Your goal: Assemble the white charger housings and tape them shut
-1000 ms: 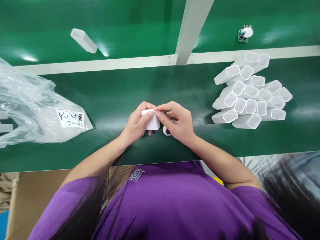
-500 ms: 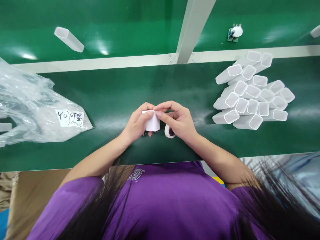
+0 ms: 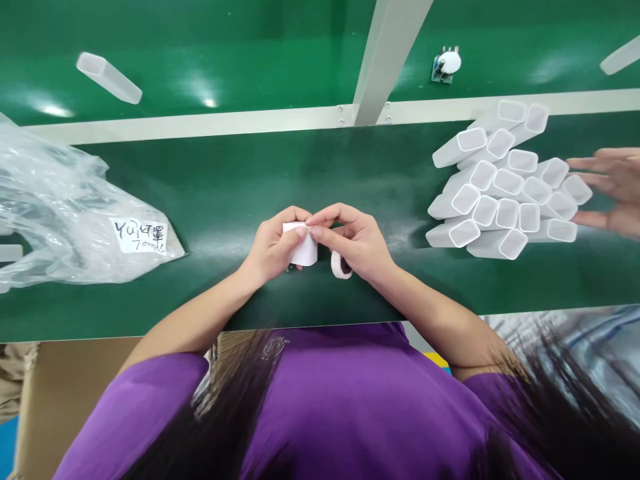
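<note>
Green tabletop [image 3: 220, 193] lies beneath a white piece [image 3: 307, 251] gripped in the left hand [image 3: 271, 245], right hand [image 3: 364, 245] pinching its edge.

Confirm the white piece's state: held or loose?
Held: left hand grips the white piece, thumb over its face; right hand pinches at its upper edge.

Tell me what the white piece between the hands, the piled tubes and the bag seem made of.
White piece: perhaps paper or thin plastic; it looks smooth, plain and matte, but the look leaves it open.
Piled tubes: probably frosted plastic, by their milky, translucent walls and paler rims.
Bag: most likely clear plastic film, glossy, by its shiny creases and see-through folds.
</note>
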A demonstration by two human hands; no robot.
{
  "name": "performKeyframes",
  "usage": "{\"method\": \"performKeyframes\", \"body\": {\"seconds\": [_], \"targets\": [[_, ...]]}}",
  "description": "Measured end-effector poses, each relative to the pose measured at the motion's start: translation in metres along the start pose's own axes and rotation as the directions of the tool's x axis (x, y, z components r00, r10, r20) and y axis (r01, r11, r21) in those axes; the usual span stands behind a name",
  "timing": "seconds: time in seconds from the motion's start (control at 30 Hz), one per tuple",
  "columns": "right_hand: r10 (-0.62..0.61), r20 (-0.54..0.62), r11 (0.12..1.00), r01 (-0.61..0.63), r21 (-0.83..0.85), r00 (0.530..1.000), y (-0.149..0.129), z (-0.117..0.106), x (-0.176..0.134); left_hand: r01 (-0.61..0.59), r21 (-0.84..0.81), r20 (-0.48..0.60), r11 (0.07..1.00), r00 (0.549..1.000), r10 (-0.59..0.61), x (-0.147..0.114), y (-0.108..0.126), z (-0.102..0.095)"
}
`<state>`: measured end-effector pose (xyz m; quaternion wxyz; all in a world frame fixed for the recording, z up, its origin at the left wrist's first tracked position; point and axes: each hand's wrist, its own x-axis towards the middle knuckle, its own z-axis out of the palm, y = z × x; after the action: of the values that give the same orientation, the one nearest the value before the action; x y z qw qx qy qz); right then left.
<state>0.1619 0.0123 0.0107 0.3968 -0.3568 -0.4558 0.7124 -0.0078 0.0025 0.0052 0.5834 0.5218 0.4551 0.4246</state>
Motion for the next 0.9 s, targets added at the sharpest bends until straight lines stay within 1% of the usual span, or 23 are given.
{"method": "performKeyframes", "body": {"seconds": [0.1, 0.3, 0.4, 0.47, 0.53, 0.63, 0.8, 0.9], "targets": [[-0.001, 0.016, 1.0, 0.001, 0.014, 1.0, 0.001, 0.0, 0.001, -0.067, 0.13, -0.029, 0.989, 0.997, 0.071, 0.001, -0.001, -0.002], [-0.07, 0.082, 0.994, 0.062, 0.093, 0.994, 0.003, 0.0, 0.003, -0.158, 0.361, -0.015, 0.919, 0.984, 0.175, -0.002, 0.001, -0.006], [-0.086, 0.082, 0.995, 0.082, 0.055, 0.993, 0.003, -0.002, 0.002, -0.225, 0.438, -0.009, 0.87, 0.967, 0.255, -0.006, 0.007, -0.006], [-0.103, 0.082, 0.995, 0.103, 0.002, 0.991, 0.003, -0.004, 0.001, -0.238, 0.452, 0.001, 0.86, 0.964, 0.267, -0.007, 0.01, -0.005], [-0.112, 0.098, 0.992, 0.116, -0.04, 0.989, 0.002, -0.006, 0.0, -0.218, 0.432, 0.017, 0.875, 0.972, 0.233, -0.009, 0.012, -0.004], [-0.113, 0.111, 0.991, 0.12, -0.057, 0.987, 0.001, -0.008, -0.001, -0.183, 0.401, 0.035, 0.898, 0.982, 0.185, -0.01, 0.013, -0.003], [-0.118, 0.106, 0.992, 0.121, -0.022, 0.987, 0.001, -0.007, -0.002, -0.228, 0.407, 0.031, 0.884, 0.971, 0.236, -0.009, 0.014, -0.003], [-0.118, 0.105, 0.993, 0.12, -0.013, 0.988, 0.001, -0.007, -0.002, -0.236, 0.394, 0.043, 0.888, 0.97, 0.238, -0.008, 0.015, -0.002]]}}
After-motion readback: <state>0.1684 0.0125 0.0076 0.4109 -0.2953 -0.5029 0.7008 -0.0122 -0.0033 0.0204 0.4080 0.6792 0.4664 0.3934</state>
